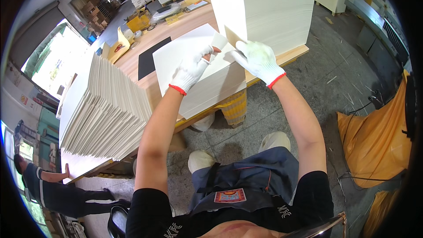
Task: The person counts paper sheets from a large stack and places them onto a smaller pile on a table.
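Before me lies a low stack of white sheets [211,89], like paper or thin board, on a wood-topped table. My left hand [194,67], in a white knit glove with a red cuff and bare fingertips, is over its top. Those fingers are bent together near a raised pale corner; whether they grip anything is hidden. My right hand [257,59], gloved alike, is at the stack's far right edge. Its fingers curl beside a pale sheet edge [232,36], seemingly pinching it; the contact is partly hidden.
A tall white sheet stack [277,9] rises beyond my right hand. At left stands a fanned, uneven stack [108,110]. A black panel [150,57] lies between stacks. Another person [44,185] stands at far left with a hand on the table. Orange cloth [374,132] hangs at right.
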The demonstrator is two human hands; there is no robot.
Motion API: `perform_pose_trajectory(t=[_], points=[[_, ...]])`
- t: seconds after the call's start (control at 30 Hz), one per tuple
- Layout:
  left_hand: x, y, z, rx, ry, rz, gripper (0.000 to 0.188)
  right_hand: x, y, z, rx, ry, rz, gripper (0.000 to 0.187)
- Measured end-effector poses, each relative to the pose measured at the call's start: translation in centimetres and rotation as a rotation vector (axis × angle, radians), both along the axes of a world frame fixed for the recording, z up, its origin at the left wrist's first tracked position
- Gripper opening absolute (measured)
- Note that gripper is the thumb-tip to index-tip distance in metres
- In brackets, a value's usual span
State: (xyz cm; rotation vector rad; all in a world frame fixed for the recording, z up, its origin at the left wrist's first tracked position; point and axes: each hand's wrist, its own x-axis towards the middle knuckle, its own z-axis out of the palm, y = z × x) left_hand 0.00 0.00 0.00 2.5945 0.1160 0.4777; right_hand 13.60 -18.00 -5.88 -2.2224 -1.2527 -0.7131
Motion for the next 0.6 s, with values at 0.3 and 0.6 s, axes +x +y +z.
perform_pose_trajectory(t=[0.3, 0.6], points=[[0.1, 1.0, -0.6, -0.003, 0.023, -0.07, 0.024, -1.8, 3.5, 0.1, 0.406, 0.582, -0.009, 0.039], [-0.5, -0.3, 1.0, -0.016, 0.196, -0.047, 0.04, -2.1, 3.2, -0.7, 0.502, 0.72, -0.002, 0.045]])
